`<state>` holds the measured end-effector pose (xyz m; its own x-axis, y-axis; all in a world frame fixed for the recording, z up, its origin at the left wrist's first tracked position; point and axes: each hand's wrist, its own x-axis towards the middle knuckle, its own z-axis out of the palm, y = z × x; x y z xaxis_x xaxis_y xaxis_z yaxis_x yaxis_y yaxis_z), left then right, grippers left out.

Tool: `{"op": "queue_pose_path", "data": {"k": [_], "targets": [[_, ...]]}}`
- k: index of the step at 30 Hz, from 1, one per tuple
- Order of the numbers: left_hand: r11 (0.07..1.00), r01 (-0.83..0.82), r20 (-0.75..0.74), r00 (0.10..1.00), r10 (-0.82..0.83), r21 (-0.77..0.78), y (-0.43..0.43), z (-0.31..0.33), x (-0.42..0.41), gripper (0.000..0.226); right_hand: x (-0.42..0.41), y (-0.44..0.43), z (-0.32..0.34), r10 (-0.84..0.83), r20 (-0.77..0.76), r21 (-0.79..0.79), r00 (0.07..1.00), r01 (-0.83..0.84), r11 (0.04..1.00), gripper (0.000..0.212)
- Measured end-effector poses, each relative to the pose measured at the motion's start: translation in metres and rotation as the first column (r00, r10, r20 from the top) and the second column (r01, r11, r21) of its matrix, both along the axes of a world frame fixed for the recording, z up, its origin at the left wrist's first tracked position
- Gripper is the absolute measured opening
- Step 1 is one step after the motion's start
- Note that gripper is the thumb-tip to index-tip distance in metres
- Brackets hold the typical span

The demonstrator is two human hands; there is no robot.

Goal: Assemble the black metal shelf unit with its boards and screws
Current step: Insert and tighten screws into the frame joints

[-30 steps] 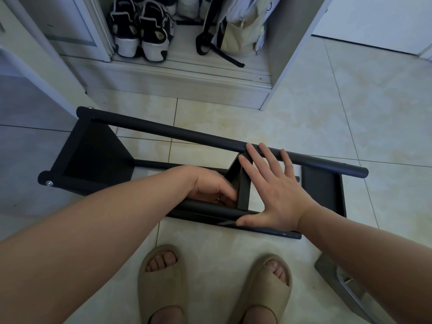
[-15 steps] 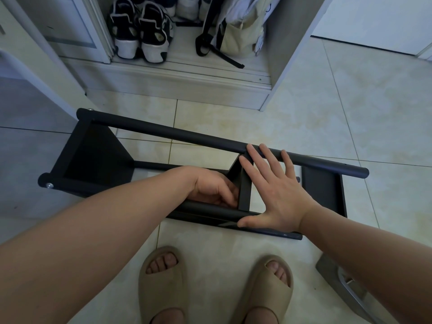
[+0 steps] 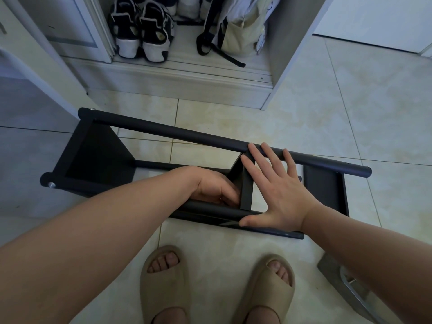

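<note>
The black metal shelf unit point(image 3: 187, 134) lies on its side on the tile floor. Its round poles run left to right, with a board at the left end point(image 3: 100, 155), a middle board point(image 3: 246, 192) and a right board point(image 3: 322, 185). My right hand point(image 3: 278, 190) lies flat and spread, with the fingers on the far pole and the thumb on the near pole point(image 3: 210, 208), beside the middle board. My left hand point(image 3: 215, 187) reaches inside the frame. Its fingers curl where the middle board meets the near pole, and the fingertips are hidden. A silver screw head point(image 3: 51, 184) shows at the near pole's left end.
My feet in beige slides point(image 3: 163, 284) stand just in front of the frame. An open cabinet behind it holds sneakers point(image 3: 140, 36) and a bag point(image 3: 236, 31). A grey metal part point(image 3: 346, 284) lies on the floor at the lower right.
</note>
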<state>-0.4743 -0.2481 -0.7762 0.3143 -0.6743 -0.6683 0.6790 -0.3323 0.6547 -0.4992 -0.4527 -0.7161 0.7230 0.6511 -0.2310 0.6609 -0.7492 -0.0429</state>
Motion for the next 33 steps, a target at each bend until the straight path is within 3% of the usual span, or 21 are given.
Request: {"op": "queue_pose_path", "data": {"k": [14,21,26,33], "targets": [[0.999,0.035,0.011,0.999,-0.035,0.030,0.0004,0.0029,0.0026,0.012,0.0004,0.0000,0.0019,-0.001,-0.007,-0.008,1.000,0.001,1.000,0.126],[0.999,0.019,0.005,1.000,-0.019,0.036,0.0005,0.0010,0.0018,0.035,0.0004,0.0000,0.0013,0.001,-0.007,-0.007,1.000,-0.001,1.000,0.126],[0.999,0.046,0.001,0.999,-0.046,-0.019,0.0004,-0.0031,0.0009,0.014,0.0002,0.0001,0.0010,0.004,-0.005,0.003,1.000,-0.004,1.000,0.125],[0.999,0.027,0.034,0.999,-0.028,0.030,0.0006,0.0026,0.0018,0.018,0.0006,0.0003,0.0010,0.001,-0.006,-0.003,1.000,-0.001,1.000,0.125]]}}
